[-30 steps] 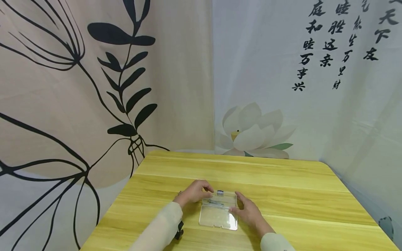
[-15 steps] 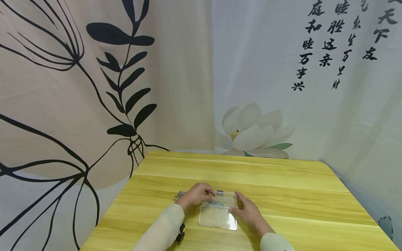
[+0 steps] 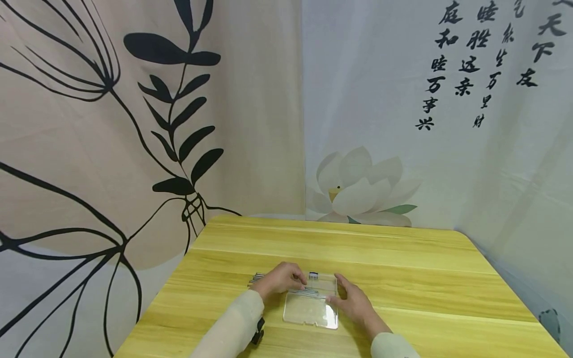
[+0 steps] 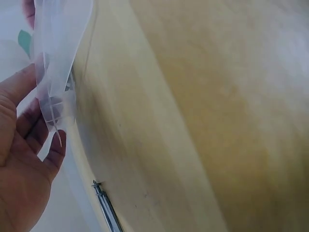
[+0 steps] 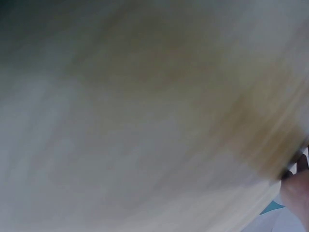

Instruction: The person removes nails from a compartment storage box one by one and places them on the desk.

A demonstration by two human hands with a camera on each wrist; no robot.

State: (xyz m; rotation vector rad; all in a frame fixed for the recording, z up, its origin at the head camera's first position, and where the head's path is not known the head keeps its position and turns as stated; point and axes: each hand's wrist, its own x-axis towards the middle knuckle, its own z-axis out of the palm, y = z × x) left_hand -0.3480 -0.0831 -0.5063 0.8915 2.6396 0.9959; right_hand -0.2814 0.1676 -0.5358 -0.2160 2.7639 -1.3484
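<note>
A clear plastic box (image 3: 330,284) lies with its lid (image 3: 310,311) folded flat toward me. Thin metal nail-like pieces (image 3: 310,290) lie in the box near the hinge. My right hand (image 3: 355,301) holds the box's right side, thumb at the front and fingers at the far corner. My left hand (image 3: 282,278) is at the left end of the box, its fingers bent down close over the metal pieces; I cannot tell whether it pinches one. In the left wrist view, its fingers (image 4: 57,150) reach around the translucent box wall (image 4: 63,43).
More metal nail-like pieces (image 3: 256,279) lie on the wooden table (image 3: 403,263), left of the left hand. A small dark label or part (image 3: 313,275) shows at the box's far edge. A black device (image 3: 257,332) is on the left wrist. A printed curtain (image 3: 264,124) hangs behind the table.
My left hand has shifted slightly right and toward me, over the box, uncovering more of the metal pieces on the table. The right hand and box have stayed put.
</note>
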